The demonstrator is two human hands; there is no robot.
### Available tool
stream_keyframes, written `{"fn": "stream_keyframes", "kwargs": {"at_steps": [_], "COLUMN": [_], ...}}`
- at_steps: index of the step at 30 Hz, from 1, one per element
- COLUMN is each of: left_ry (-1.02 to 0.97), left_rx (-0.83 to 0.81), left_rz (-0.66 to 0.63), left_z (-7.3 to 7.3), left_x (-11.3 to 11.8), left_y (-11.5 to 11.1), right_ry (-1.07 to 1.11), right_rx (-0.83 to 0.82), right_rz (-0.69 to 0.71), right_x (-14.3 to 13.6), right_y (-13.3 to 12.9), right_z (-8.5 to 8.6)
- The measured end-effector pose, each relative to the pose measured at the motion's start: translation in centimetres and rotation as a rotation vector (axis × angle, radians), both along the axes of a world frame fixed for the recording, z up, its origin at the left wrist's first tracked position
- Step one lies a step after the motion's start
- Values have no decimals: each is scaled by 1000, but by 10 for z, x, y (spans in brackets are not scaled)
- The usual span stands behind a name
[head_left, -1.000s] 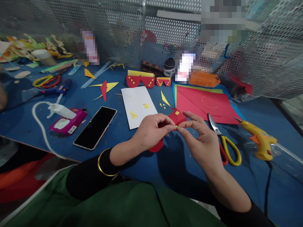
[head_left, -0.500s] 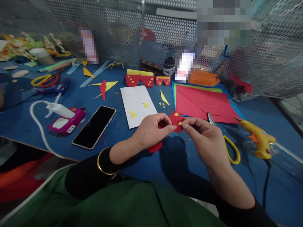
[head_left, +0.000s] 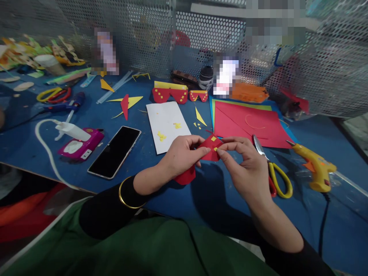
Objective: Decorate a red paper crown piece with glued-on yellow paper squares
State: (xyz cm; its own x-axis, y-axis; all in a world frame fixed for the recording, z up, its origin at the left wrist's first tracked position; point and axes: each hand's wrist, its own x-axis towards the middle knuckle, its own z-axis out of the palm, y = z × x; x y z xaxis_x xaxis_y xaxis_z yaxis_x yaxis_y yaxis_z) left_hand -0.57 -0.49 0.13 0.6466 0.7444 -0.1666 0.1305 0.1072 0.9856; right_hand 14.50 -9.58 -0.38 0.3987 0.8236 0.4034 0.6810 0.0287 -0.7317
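Note:
My left hand (head_left: 181, 155) grips a red paper cut-out (head_left: 209, 147) with small yellow squares stuck on it; the cut-out's lower end shows under my palm. My right hand (head_left: 244, 165) meets it from the right, thumb and forefinger pinched on a tiny yellow paper square at the cut-out's face. Both hands hover just above the blue table (head_left: 218, 191). A white sheet (head_left: 168, 124) with loose yellow bits lies just beyond my left hand.
Yellow-handled scissors (head_left: 274, 172) and a yellow glue gun (head_left: 314, 166) lie right of my hands. A red paper sheet (head_left: 247, 124) sits behind them. A black phone (head_left: 115, 151), a pink box (head_left: 82, 143) and a white charger cable are at left. Perforated metal screens wall the back.
My right fingertips brought the tiny yellow square from beside the red cut-out onto its face. My left hand tilted the cut-out slightly upward. The view drifted a little.

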Motion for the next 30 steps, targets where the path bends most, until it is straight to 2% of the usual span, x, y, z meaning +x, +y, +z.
{"fn": "stream_keyframes", "kwargs": {"at_steps": [22, 30], "left_ry": [24, 56], "left_rx": [5, 45], "left_rz": [-28, 2], "left_z": [1, 2], "left_x": [0, 0], "left_y": [-2, -3], "right_ry": [-103, -94], "right_rx": [61, 58], "right_rz": [-7, -2], "right_x": [-4, -6], "right_y": [0, -1], "right_z": [-3, -4]}}
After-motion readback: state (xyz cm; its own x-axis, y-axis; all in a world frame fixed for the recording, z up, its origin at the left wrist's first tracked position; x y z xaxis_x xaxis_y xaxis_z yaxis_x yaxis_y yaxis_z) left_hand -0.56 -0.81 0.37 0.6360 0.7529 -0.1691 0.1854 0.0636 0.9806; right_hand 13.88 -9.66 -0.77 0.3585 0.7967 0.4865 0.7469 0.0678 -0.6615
